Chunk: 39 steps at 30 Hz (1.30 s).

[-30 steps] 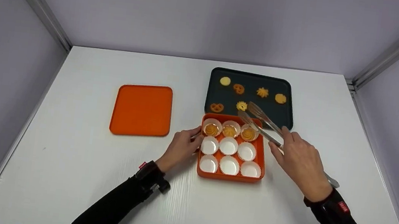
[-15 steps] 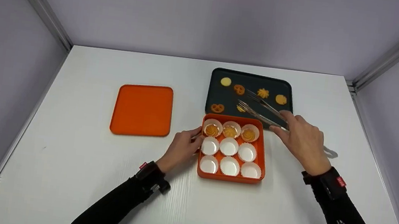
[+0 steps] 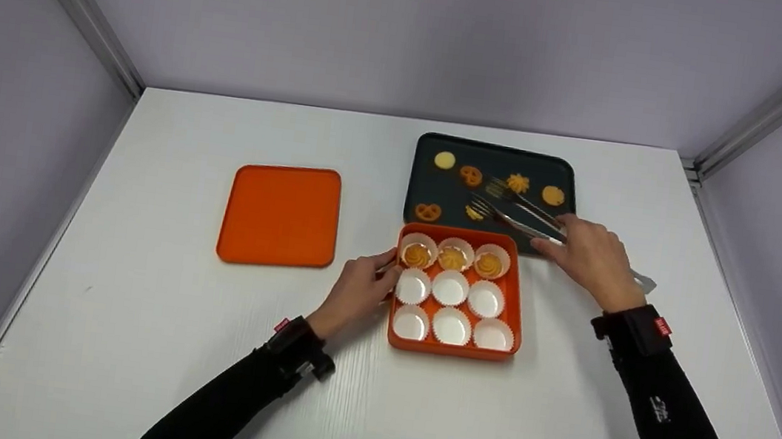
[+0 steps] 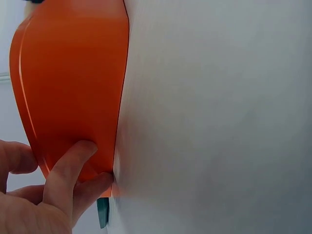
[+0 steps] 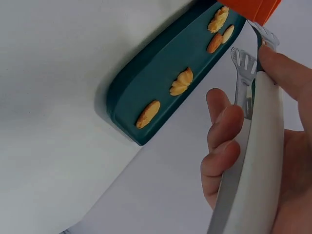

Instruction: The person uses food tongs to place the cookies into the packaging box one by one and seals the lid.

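The shiny metal tongs (image 3: 511,212) lie low over the dark tray (image 3: 425,186), tips apart around a small yellow cookie (image 3: 474,213). The orange box (image 3: 512,294) sits just below the tray, three cups filled.

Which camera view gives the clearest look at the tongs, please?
The head view: the tongs show whole, gripped by the right hand, tips apart over the dark tray. The right wrist view shows only the handle and forked tips close up; the left wrist view shows none of them.
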Tool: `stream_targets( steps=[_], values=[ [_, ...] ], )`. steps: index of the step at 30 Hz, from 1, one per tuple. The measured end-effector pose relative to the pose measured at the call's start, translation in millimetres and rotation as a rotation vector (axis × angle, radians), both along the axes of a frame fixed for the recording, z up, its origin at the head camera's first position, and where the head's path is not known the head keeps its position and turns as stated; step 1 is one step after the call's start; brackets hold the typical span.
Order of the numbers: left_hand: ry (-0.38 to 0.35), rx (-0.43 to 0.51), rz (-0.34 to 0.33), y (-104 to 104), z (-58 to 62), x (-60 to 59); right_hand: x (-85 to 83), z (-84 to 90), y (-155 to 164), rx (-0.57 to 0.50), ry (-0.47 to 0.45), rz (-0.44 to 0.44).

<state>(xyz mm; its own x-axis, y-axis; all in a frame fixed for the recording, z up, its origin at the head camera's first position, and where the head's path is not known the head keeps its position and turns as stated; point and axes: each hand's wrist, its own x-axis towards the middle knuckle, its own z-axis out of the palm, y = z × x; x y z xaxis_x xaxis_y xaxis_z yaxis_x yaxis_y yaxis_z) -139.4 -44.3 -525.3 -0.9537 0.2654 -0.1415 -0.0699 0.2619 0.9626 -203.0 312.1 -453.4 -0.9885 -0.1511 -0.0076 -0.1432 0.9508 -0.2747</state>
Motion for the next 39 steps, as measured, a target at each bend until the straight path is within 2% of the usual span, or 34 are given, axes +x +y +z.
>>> stream_targets(
  steps=[13,24,27,39],
  values=[
    [0.024,-0.029,-0.005,-1,-1.4,-0.9,-8.4,-12.0,2,0.018,-0.052,0.033],
    [0.062,-0.01,0.008,1,-3.8,0.0,-7.8,-26.3,8,-0.012,0.022,0.062],
    [0.076,-0.013,0.012,2,-8.4,-0.7,-6.8,-31.6,10,-0.016,0.055,0.056],
    [0.071,0.006,0.02,6,-6.7,-8.5,-3.5,-22.4,20,-0.058,0.143,0.032]
  ],
)
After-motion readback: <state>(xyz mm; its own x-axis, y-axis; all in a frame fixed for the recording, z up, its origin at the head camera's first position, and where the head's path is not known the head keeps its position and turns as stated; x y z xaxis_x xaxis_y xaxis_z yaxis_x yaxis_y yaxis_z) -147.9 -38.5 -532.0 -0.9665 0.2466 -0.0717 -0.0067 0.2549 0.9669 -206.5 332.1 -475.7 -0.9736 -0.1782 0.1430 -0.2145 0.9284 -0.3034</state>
